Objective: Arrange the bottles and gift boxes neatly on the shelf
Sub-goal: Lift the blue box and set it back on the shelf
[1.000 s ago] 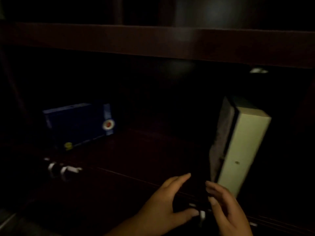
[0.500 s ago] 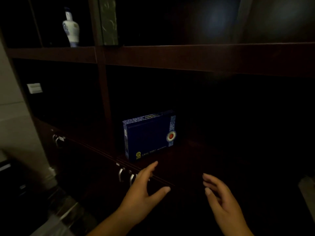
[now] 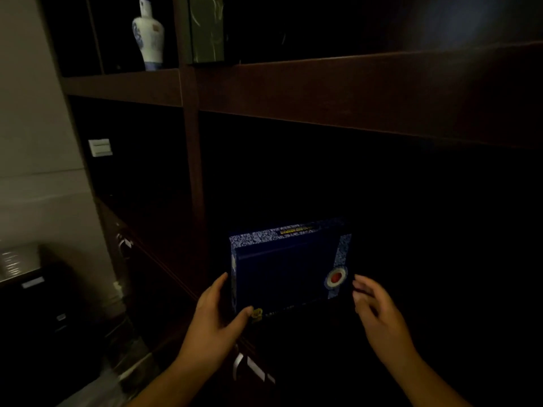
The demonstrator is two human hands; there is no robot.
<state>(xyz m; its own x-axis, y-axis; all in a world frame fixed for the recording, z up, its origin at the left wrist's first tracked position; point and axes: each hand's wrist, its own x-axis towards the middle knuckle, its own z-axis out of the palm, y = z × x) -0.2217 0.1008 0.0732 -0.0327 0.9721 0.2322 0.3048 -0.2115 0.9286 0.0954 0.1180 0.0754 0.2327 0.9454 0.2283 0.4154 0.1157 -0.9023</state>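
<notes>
- Two bare hands flank one dark blue gift box (image 3: 286,273), which stands upright on its long edge on the lower shelf (image 3: 338,333), just right of the dark vertical divider (image 3: 192,160).
- Left hand (image 3: 216,314): fingers run up the box's left end and the thumb lies across its lower front corner, so this grip looks closed on the box, though in the gloom how firm it is cannot be told.
- Right hand (image 3: 377,306): fingers spread and curled, just beside the box's right end near the round red seal (image 3: 336,278), apart from it; this grip is unclenched and holds nothing.
- Handling, as a judgement: the box looks like stiff board with flat faces and crisp corners, so it should keep its shape under a squeeze and slide readily on smooth wood. Weight cannot be read; a boxed bottle inside would make it heavy and breakable, so treat it so.
- Best hold is probably both short ends, palms pressing inward, low enough to stop it toppling forward.
- One blue-and-white porcelain bottle (image 3: 148,35) stands on the upper shelf (image 3: 123,83), well apart; it looks smooth, slippery and fragile, best taken round the body, not the neck.
</notes>
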